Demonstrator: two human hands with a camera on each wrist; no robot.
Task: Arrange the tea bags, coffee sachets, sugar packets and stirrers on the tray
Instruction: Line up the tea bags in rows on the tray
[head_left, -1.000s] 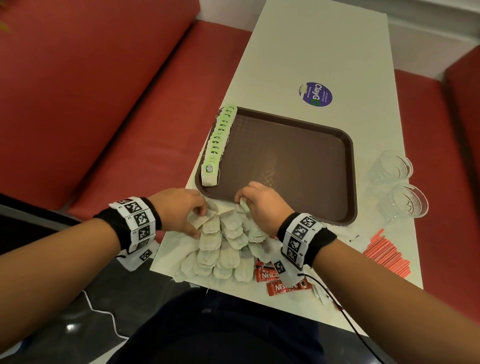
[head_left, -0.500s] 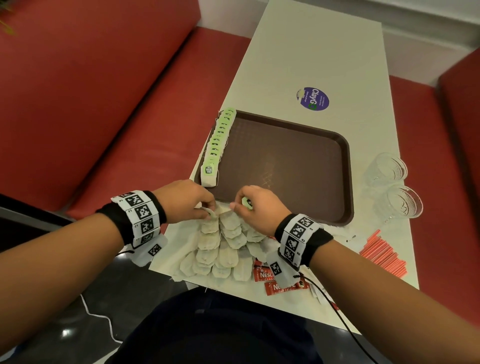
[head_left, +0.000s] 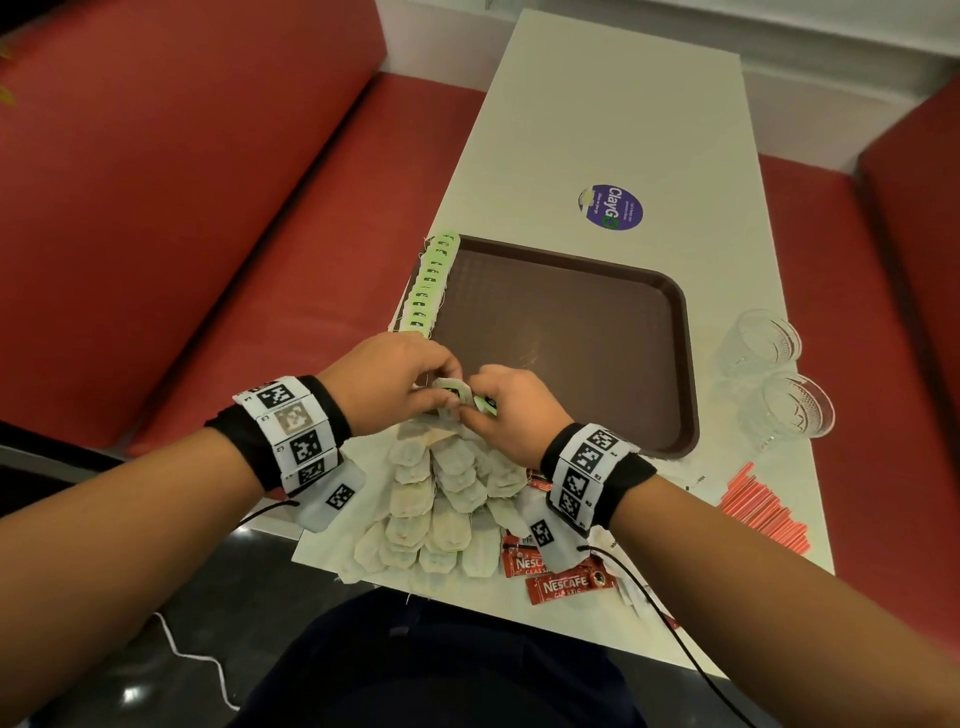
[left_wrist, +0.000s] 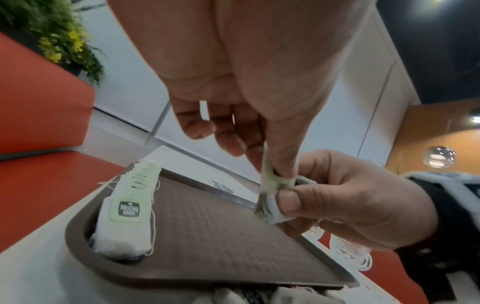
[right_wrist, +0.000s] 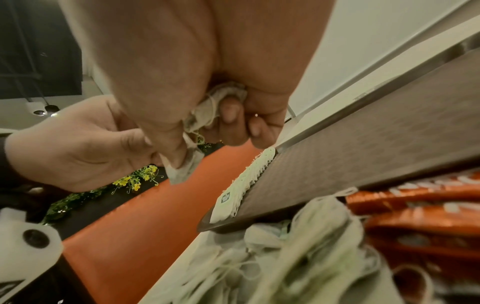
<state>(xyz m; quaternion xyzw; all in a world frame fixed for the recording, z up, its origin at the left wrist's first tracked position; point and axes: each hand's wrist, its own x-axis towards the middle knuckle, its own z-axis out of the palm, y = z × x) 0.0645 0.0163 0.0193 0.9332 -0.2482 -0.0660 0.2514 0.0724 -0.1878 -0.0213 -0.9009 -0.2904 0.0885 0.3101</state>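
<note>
The left hand (head_left: 395, 382) is raised just above the near left corner of the dark brown plastic tray (head_left: 675, 364), thumb and fingers pinching the top of a white paper tea bag with a pale green tag (head_left: 451, 395). Ahead of this hand, a row of white tea bags with green tags (head_left: 431, 283) lies overlapped along the tray's left edge. Below both hands, on the cream surface (head_left: 613, 104), lies a heap of loose beige tea bags (head_left: 447, 499). The right hand (head_left: 511, 410), touching the left, pinches the same tea bag lower down, with another bunched in its curled fingers. Beside its wrist lie red Nescafe coffee sachets (head_left: 569, 584). Further right stand two clear cut-glass tumblers (head_left: 779, 395) and a bundle of red plastic stirrers (head_left: 761, 506).
</note>
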